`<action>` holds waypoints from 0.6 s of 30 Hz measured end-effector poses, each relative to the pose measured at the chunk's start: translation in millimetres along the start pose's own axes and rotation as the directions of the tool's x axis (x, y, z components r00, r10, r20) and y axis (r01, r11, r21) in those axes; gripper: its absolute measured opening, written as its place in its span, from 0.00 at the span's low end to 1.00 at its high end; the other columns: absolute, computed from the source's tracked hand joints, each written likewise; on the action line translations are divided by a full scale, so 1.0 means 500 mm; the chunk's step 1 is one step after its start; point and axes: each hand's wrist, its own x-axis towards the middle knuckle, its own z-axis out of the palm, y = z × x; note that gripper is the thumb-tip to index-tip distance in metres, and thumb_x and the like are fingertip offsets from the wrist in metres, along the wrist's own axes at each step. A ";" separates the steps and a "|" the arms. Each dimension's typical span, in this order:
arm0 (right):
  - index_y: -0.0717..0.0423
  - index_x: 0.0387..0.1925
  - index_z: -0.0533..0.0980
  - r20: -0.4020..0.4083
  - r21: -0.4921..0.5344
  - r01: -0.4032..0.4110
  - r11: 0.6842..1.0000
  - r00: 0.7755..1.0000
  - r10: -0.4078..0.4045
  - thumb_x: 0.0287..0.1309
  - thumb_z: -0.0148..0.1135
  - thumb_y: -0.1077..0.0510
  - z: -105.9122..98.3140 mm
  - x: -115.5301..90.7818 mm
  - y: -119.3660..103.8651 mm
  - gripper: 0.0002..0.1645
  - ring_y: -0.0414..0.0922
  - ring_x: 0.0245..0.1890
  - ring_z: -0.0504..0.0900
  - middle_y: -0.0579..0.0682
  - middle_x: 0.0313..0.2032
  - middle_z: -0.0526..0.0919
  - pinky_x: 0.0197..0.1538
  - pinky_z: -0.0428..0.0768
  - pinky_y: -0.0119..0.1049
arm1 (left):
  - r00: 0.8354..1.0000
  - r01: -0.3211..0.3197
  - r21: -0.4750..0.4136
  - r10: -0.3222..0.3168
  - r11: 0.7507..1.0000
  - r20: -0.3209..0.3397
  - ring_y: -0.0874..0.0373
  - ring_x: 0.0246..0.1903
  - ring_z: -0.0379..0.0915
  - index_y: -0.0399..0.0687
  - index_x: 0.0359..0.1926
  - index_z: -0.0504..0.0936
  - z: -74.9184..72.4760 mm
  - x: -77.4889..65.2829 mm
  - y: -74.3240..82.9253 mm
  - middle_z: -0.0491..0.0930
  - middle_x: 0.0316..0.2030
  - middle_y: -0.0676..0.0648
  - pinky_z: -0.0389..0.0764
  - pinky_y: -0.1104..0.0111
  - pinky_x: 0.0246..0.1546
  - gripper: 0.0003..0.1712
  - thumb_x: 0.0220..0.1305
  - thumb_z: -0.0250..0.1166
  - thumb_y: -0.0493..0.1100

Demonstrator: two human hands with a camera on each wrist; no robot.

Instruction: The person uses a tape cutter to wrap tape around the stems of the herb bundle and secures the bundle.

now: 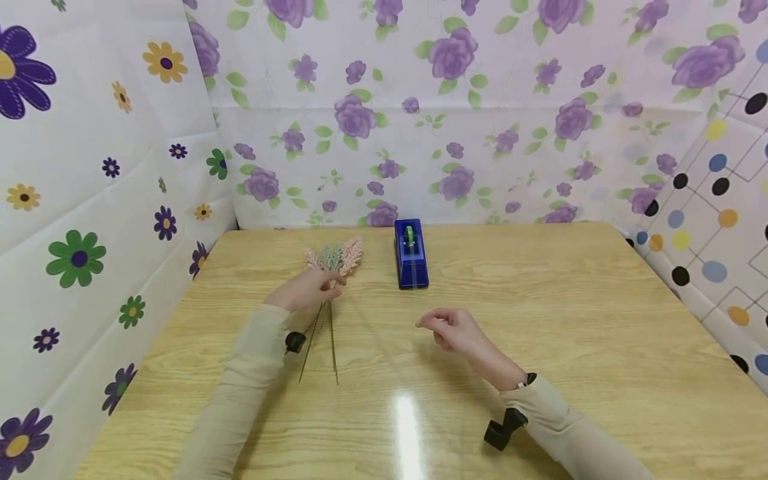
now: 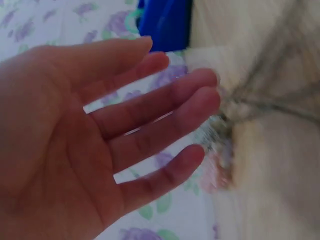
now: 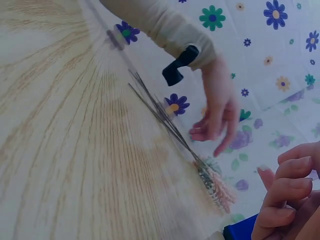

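Observation:
A small bunch of artificial flowers [image 1: 351,255], with pink and pale green heads, lies on the table. Its thin dark stems [image 1: 333,343] cross below the heads and fan out toward the near side. Just over the bunch is my left hand [image 1: 311,288], its fingers apart and slightly bent in the left wrist view, the palm bare. The fingertips [image 2: 202,97] overlap the place where the stems meet. My right hand [image 1: 453,328] hovers to the right with loosely curled fingers [image 3: 287,190], and no object shows in it. Beyond it stands a blue tape dispenser [image 1: 413,270] with a green-cored roll.
The wood-grain table [image 1: 540,287] is bounded by a purple-flowered cloth [image 1: 510,180] at the back. Patterned cloths also hang at the left [image 1: 138,253] and right [image 1: 720,233]. Black camera mounts [image 1: 504,429] jut from both wrists.

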 end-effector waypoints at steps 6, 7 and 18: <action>0.66 0.49 0.79 0.026 0.006 -0.001 1.000 1.000 0.001 0.69 0.53 0.55 -0.003 0.001 0.006 0.18 0.37 0.14 0.56 0.41 0.12 0.60 0.20 0.56 0.29 | 0.997 -0.071 0.013 0.070 0.997 0.031 0.63 0.21 0.64 0.45 0.59 0.77 0.018 -0.017 -0.045 0.78 0.27 0.47 0.70 0.68 0.29 0.17 0.72 0.55 0.42; 0.66 0.49 0.79 0.033 0.007 -0.002 1.000 0.999 0.002 0.69 0.53 0.55 -0.004 0.002 0.008 0.18 0.37 0.14 0.56 0.41 0.12 0.60 0.20 0.56 0.29 | 0.997 -0.081 0.016 0.081 0.997 0.010 0.63 0.23 0.67 0.45 0.58 0.77 0.020 -0.020 -0.051 0.79 0.29 0.47 0.72 0.67 0.30 0.17 0.72 0.55 0.42; 0.67 0.52 0.77 0.099 0.006 -0.001 1.000 0.995 0.000 0.70 0.53 0.54 -0.007 0.004 0.010 0.21 0.37 0.15 0.57 0.41 0.14 0.62 0.21 0.58 0.29 | 0.955 -0.167 0.305 0.230 0.938 -0.185 0.41 0.57 0.68 0.52 0.59 0.79 0.022 -0.036 -0.096 0.73 0.56 0.39 0.67 0.42 0.59 0.39 0.47 0.58 0.18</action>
